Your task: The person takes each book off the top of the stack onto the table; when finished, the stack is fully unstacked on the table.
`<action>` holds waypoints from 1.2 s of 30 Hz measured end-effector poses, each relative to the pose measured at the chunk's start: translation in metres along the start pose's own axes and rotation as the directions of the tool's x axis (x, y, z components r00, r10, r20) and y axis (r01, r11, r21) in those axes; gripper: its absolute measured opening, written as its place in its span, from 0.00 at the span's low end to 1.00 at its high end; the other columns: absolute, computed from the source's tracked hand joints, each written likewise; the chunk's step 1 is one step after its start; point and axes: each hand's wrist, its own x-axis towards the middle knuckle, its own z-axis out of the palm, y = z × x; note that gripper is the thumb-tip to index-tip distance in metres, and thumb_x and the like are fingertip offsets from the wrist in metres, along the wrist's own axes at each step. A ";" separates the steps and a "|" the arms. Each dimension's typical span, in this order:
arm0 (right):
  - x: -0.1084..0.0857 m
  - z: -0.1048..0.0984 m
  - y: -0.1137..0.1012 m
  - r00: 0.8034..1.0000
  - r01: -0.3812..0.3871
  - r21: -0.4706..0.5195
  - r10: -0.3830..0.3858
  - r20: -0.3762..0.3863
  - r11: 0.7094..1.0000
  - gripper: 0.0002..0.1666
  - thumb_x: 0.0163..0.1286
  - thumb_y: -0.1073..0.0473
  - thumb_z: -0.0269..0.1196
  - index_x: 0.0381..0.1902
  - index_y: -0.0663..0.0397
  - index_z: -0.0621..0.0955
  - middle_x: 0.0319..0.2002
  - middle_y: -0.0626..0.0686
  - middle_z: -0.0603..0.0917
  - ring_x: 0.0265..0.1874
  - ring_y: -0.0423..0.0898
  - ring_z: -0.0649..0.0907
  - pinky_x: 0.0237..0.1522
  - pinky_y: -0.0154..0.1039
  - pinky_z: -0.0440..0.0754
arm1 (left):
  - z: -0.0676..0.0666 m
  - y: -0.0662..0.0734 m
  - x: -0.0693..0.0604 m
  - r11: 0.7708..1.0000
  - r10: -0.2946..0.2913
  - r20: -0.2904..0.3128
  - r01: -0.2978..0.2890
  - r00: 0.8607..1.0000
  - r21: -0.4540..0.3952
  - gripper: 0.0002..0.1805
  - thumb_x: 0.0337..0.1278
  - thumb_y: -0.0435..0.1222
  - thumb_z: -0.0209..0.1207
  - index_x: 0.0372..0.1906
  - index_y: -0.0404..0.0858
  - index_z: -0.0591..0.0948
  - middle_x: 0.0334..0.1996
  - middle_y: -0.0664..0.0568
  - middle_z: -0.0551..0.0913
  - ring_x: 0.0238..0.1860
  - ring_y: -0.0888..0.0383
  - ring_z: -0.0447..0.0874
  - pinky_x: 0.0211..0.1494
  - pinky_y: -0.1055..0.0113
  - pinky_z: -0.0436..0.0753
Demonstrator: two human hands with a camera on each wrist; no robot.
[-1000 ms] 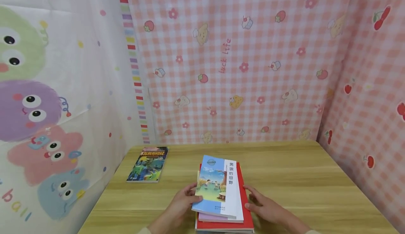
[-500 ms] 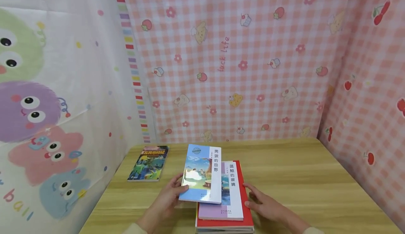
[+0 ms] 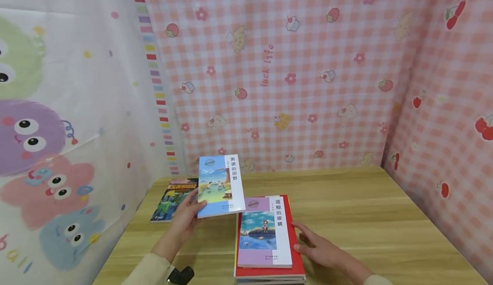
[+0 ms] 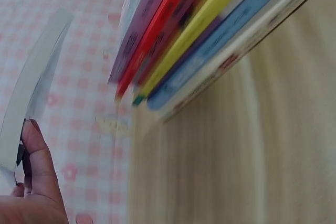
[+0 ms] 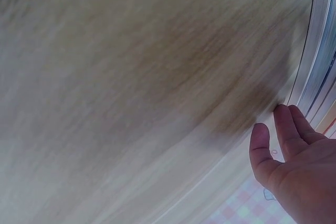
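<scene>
In the head view my left hand [image 3: 186, 216] grips a blue-and-white book [image 3: 215, 185] by its lower left edge, thumb on the cover, raised above the table left of a stack. A purple-and-white book [image 3: 257, 229] lies on top of the stack, over a larger red book [image 3: 269, 271]. My right hand [image 3: 321, 250] rests its fingers against the stack's right side, fingers relaxed. The left wrist view shows the left hand [image 4: 39, 182] holding the book [image 4: 32, 77] edge-on, beside the stack's spines [image 4: 205, 35]. In the right wrist view, fingertips of the right hand [image 5: 304, 161] are at the stack's edge [image 5: 315, 51].
A colourful comic-style book [image 3: 171, 201] lies at the table's back left, partly covered in view by the held book and left hand. The wooden table [image 3: 346, 203] meets a pink checked curtain [image 3: 308, 92] behind and a white patterned curtain [image 3: 115, 148] at left.
My left hand has lifted the blue-and-white book off the stack and carried it left and up, uncovering the purple-and-white book. The right hand has stayed by the stack's right side.
</scene>
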 end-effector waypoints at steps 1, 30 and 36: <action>0.000 -0.001 0.000 1.000 0.002 0.000 -0.002 0.002 1.000 0.43 0.70 0.43 0.62 0.77 0.42 0.60 0.67 0.71 0.68 0.67 0.70 0.67 0.61 0.73 0.61 | -0.002 0.002 0.005 1.000 0.003 -0.003 -0.003 1.000 -0.006 0.36 0.70 0.31 0.56 0.77 0.43 0.57 0.56 0.46 0.75 0.40 0.58 0.84 0.43 0.61 0.83; 0.004 -0.002 -0.002 0.996 -0.091 0.035 0.090 0.021 0.995 0.45 0.67 0.41 0.63 0.77 0.41 0.60 0.67 0.69 0.68 0.66 0.70 0.66 0.60 0.73 0.62 | -0.040 -0.027 0.079 0.969 -0.046 -0.002 0.045 0.999 0.244 0.37 0.72 0.35 0.56 0.78 0.35 0.53 0.71 0.29 0.58 0.53 0.48 0.77 0.50 0.50 0.81; 0.005 -0.003 -0.001 0.996 -0.077 0.031 0.075 0.039 0.997 0.46 0.68 0.41 0.63 0.78 0.43 0.59 0.69 0.69 0.66 0.67 0.71 0.65 0.61 0.72 0.63 | -0.028 -0.029 0.083 0.845 0.019 -0.019 -0.006 1.000 0.535 0.33 0.72 0.35 0.54 0.75 0.29 0.58 0.66 0.26 0.64 0.62 0.32 0.69 0.55 0.43 0.77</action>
